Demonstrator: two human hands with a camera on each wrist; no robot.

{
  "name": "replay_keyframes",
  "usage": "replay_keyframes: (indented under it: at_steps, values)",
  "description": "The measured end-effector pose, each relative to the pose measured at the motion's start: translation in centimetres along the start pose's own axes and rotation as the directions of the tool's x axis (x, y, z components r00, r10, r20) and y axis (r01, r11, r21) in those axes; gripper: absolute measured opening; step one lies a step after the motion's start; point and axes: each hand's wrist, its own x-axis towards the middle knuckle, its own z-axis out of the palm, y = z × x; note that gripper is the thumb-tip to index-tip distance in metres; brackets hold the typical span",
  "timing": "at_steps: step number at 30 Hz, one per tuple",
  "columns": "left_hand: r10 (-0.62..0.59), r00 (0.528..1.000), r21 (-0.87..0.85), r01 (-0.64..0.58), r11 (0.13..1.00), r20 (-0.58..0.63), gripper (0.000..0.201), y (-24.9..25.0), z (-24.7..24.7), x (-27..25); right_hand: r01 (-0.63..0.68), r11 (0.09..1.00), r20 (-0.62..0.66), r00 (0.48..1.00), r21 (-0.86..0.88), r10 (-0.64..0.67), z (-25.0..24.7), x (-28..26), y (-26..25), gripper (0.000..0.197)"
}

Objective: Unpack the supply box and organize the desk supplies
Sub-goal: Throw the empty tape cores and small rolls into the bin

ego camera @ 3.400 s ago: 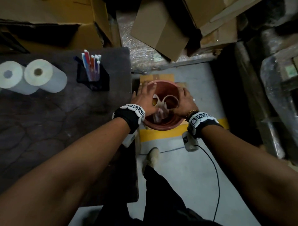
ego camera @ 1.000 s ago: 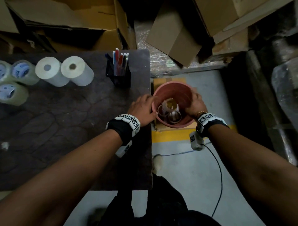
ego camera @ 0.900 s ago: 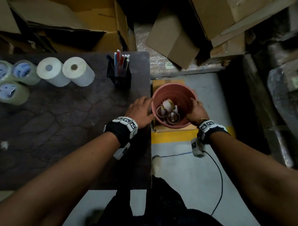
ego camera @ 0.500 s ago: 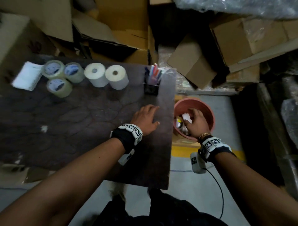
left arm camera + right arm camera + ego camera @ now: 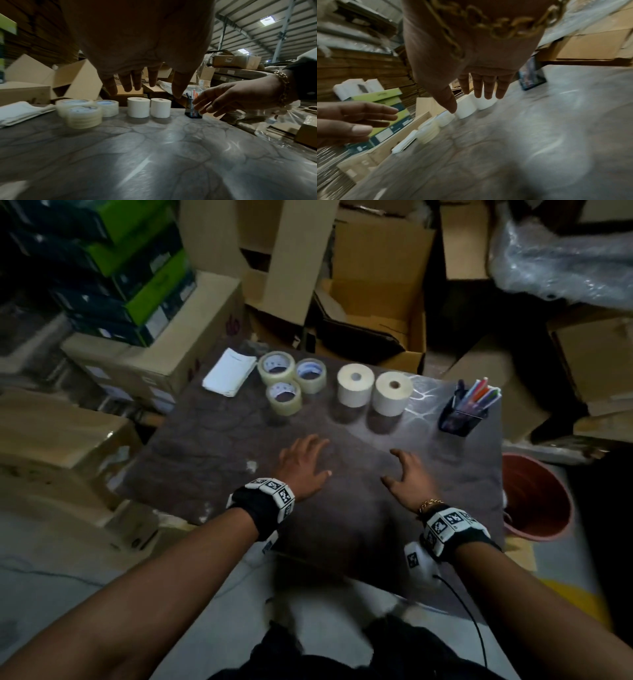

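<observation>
On the dark table (image 5: 342, 525) stand, in a row at the back, a white paper pad (image 5: 229, 372), three clear tape rolls (image 5: 284, 381), two white paper rolls (image 5: 373, 390) and a black pen holder (image 5: 462, 416) full of coloured pens. My left hand (image 5: 305, 465) hovers just over the table's middle with its fingers straight and empty. My right hand (image 5: 407, 474) is beside it, fingers spread, holding nothing. The red bucket (image 5: 534, 501) stands on the floor off the table's right edge. The left wrist view shows the same tape rolls (image 5: 84, 113) and paper rolls (image 5: 149, 107).
Cardboard boxes (image 5: 373, 296) crowd the space behind and to the left of the table. Green and dark boxes (image 5: 130, 272) are stacked at the far left. A plastic-wrapped bundle (image 5: 561, 258) lies at the back right. A black cable (image 5: 472, 621) trails from my right wrist.
Both hands have left the red bucket and moved left over the table. The right hand came out of the bucket empty. The view has swung left, showing the whole row of supplies.
</observation>
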Motion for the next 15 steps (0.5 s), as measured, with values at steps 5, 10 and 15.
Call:
replay_keyframes:
  at_steps: [5, 10, 15]
  values:
    - [-0.025, 0.999, -0.004, 0.024, 1.0, -0.048, 0.069, -6.4, -4.0, -1.1, 0.013, 0.996, -0.034, 0.999, -0.093, -0.016, 2.1, 0.1, -6.0, 0.071]
    - [-0.025, 0.992, 0.021, 0.028, 0.999, -0.12, 0.07, -8.7, -6.3, 0.2, 0.039, 0.974, -0.071, 0.996, -0.224, -0.056, 1.2, 1.0, -9.6, 0.077]
    - [0.0, 0.992, 0.014, 0.002, 1.0, -0.124, 0.071, -9.1, -7.0, 1.8, 0.025, 0.969, -0.106, 0.993, -0.246, -0.052, -0.4, 2.1, -10.7, 0.08]
